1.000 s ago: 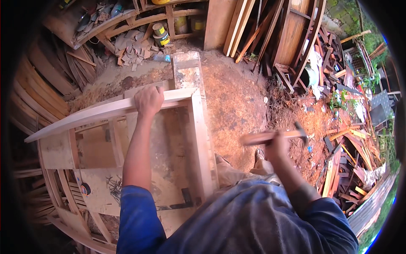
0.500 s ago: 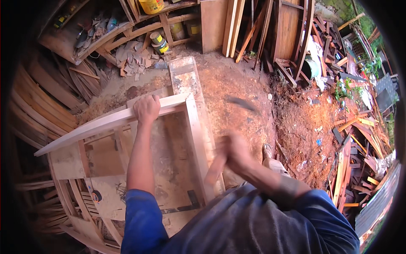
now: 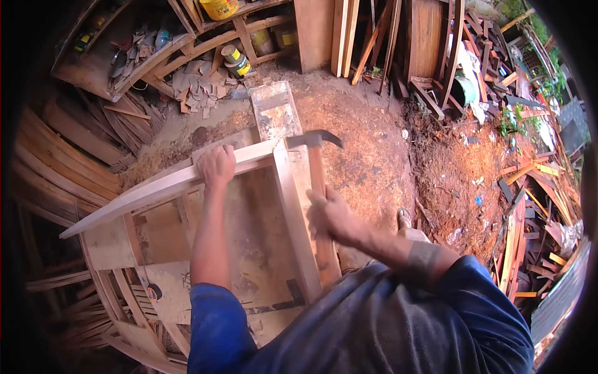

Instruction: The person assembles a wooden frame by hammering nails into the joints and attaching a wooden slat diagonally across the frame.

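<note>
My left hand (image 3: 216, 166) is wrapped over the long pale rail of a wooden frame (image 3: 290, 215), near its far right corner. In my right hand (image 3: 333, 216) is a claw hammer (image 3: 317, 171), gripped by its wooden handle. The hammer's dark head is at that corner, its face against or very close to the joint and its claw pointing right. Whether a nail is there cannot be made out. Beneath the frame is a worn workbench (image 3: 240, 218) with a flat board top.
A tape measure (image 3: 154, 292) lies on the bench at left. Shelves hold a yellow bucket (image 3: 219, 9) and stacked cans (image 3: 236, 61). Boards (image 3: 341, 37) lean at the back. Scrap wood (image 3: 507, 249) is heaped along the right, beside the dirt floor (image 3: 361, 124).
The hammer, blurred and out to the right of the corner before, is now at the joint. My right hand has shifted slightly; my left hand keeps its hold on the rail.
</note>
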Action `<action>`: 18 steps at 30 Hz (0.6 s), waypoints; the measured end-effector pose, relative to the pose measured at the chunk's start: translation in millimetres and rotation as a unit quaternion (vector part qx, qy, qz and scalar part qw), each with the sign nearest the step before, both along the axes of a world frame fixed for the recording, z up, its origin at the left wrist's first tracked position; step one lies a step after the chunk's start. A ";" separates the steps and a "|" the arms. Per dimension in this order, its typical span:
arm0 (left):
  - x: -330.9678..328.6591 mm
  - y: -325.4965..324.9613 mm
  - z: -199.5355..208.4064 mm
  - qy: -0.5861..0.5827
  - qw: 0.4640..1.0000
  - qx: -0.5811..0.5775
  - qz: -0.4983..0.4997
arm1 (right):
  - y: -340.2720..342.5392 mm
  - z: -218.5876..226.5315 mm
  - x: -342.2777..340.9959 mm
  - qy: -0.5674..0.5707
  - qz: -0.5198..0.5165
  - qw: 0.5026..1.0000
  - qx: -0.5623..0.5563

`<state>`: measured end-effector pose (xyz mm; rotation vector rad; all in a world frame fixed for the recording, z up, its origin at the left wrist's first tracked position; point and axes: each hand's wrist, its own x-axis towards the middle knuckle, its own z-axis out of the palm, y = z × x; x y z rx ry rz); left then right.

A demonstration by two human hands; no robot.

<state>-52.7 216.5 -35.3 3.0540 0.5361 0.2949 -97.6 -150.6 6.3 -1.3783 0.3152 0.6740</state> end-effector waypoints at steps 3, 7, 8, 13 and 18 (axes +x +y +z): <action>-7.0 6.4 7.3 -0.006 1.000 0.022 0.015 | 11.2 35.9 43.9 0.126 0.034 0.990 0.062; -11.6 6.8 10.8 -0.019 0.999 0.016 0.026 | -103.2 32.3 71.1 0.047 -0.201 0.978 0.038; -3.1 1.5 12.1 -0.023 0.999 0.019 0.028 | -119.0 33.6 72.8 0.008 -0.291 0.956 0.049; -1.3 -2.4 1.2 -0.025 0.999 0.030 0.018 | 5.9 -31.4 -7.5 -0.062 -0.072 0.992 -0.082; -4.3 13.4 7.2 -0.022 0.999 0.040 0.029 | 41.9 44.5 17.6 0.191 0.103 0.974 0.072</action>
